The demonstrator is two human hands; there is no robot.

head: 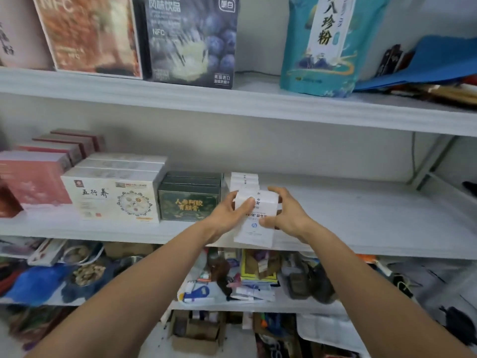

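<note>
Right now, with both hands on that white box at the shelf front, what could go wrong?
The white box sits at the shelf edge; if the left hand or right hand slips, it may drop onto the clutter below. Pushed in crooked, it could skew the row of white boxes behind it or bump the green boxes.

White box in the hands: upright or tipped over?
Upright. The white box shows its tall printed face, long side vertical, with the left hand and right hand gripping its sides.
</note>
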